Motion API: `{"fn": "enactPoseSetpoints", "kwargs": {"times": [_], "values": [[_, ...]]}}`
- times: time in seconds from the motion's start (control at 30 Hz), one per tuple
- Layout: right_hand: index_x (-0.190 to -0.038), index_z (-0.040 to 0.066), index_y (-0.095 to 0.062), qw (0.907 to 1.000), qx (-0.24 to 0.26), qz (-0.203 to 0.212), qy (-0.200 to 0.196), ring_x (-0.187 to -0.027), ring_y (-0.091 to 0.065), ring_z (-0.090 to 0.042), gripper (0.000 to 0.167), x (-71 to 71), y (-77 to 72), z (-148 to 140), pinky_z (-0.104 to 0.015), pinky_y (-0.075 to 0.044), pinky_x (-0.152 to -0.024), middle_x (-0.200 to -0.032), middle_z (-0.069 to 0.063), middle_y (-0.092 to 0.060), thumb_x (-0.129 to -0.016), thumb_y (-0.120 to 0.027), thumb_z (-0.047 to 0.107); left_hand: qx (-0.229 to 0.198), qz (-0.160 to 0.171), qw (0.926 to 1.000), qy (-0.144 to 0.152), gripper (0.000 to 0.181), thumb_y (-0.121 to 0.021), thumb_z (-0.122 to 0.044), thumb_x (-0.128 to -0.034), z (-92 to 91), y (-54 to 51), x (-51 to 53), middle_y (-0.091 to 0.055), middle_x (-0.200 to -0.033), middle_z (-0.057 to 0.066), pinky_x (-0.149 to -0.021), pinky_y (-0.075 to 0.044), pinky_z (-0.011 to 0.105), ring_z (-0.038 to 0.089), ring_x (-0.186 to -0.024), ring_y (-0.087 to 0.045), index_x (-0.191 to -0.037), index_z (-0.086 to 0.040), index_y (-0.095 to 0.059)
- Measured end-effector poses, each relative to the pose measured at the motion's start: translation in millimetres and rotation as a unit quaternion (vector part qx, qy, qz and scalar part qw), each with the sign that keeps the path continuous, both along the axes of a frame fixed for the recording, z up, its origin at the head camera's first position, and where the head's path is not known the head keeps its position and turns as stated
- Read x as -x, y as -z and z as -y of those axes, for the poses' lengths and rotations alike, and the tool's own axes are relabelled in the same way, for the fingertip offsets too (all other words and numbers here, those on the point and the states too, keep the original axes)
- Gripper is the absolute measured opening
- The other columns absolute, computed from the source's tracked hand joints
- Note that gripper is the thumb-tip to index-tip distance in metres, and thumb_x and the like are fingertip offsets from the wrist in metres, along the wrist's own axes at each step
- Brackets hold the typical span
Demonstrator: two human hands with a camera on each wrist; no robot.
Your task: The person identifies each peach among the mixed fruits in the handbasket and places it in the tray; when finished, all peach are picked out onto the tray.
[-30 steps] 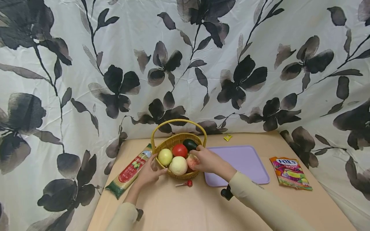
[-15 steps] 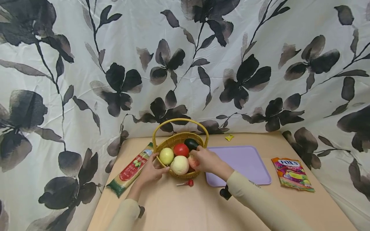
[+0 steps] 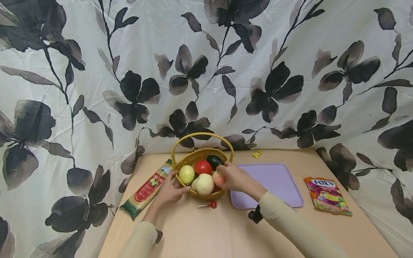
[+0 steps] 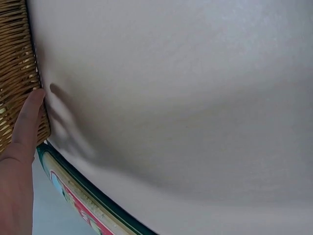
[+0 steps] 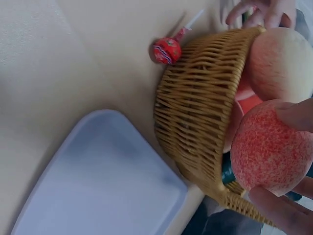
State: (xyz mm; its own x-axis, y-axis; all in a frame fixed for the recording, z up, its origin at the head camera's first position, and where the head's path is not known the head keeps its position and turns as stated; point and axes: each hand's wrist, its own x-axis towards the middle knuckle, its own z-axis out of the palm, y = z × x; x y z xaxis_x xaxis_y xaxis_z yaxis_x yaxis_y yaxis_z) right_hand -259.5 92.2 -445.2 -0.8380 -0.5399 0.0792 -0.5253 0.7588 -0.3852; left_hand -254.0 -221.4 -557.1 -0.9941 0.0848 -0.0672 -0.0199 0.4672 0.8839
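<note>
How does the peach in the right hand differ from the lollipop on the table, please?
The peach is far larger than the lollipop. The peach is speckled, while the lollipop has a patterned wrapper and pale stick. The right hand grips the peach, whereas the lollipop lies on the table. Both look reddish and rounded.

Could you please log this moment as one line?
right hand: grips peach at basket's right side | left hand: touches basket's left side | lavender tray: right of basket | lollipop: in front of basket
</note>
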Motion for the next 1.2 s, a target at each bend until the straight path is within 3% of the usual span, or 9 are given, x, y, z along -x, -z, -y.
{"fn": "enactPoseSetpoints", "kwargs": {"times": [0.13, 0.3, 0.47, 0.67, 1.2], "values": [[-0.125, 0.008, -0.067, 0.999, 0.027, 0.031, 0.019, -0.089, -0.062, -0.021, 0.053, 0.3, -9.0, -12, -0.037, -0.057, -0.072, -0.112, -0.013, -0.064, -0.078, -0.089, 0.019, 0.0, 0.006, 1.0, -0.003, 0.106, -0.089, -0.043, -0.0811, 0.0, 0.1, -0.6, -0.021, -0.17, 0.024, -0.118, -0.037, 0.062, 0.048, -0.157, -0.02, -0.16, -0.011, -0.026], [-0.124, 0.009, -0.067, 0.9968, 0.044, 0.056, 0.034, -0.09, -0.061, -0.023, 0.053, 1.7, -19.9, -34, -0.037, -0.054, -0.071, -0.11, -0.012, -0.065, -0.078, -0.09, 0.026, 0.008, 0.011, 0.9999, -0.008, 0.107, -0.089, -0.046, -0.0804, -0.1, 0.2, 0.1, -0.023, -0.17, 0.024, -0.121, -0.032, 0.063, 0.047, -0.157, -0.02, -0.16, -0.012, -0.026], [-0.126, 0.007, -0.067, 0.9965, 0.038, 0.062, 0.04, -0.094, -0.06, -0.023, 0.057, 3.7, -20.2, -58, -0.037, -0.052, -0.074, -0.107, -0.011, -0.068, -0.079, -0.089, 0.031, 0.015, 0.013, 0.9998, -0.006, 0.108, -0.089, -0.047, -0.0801, 0.6, 0.1, 0.9, -0.023, -0.17, 0.023, -0.122, -0.03, 0.064, 0.046, -0.158, -0.02, -0.16, -0.012, -0.026], [-0.125, -0.003, -0.065, 0.9948, 0.034, 0.087, 0.04, -0.077, -0.055, -0.017, 0.053, 4.4, -11.4, -79, -0.033, -0.048, -0.069, -0.084, -0.004, -0.064, -0.085, -0.082, 0.028, 0.008, 0.012, 0.9999, -0.005, 0.108, -0.089, -0.047, -0.08, 1.1, 1.6, 1.5, -0.023, -0.17, 0.022, -0.121, -0.032, 0.062, 0.046, -0.158, -0.019, -0.16, -0.012, -0.026], [-0.113, 0.002, -0.067, 0.9923, -0.012, 0.122, 0.018, -0.076, -0.052, -0.018, 0.048, -8.5, 41.2, -75, -0.033, -0.044, -0.066, -0.081, -0.001, -0.061, -0.073, -0.087, 0.017, 0.011, 0.012, 0.9998, -0.007, 0.106, -0.089, -0.045, -0.0816, -0.9, -0.1, 0.5, -0.025, -0.169, 0.022, -0.123, -0.026, 0.066, 0.046, -0.158, -0.018, -0.16, -0.012, -0.026]]}}
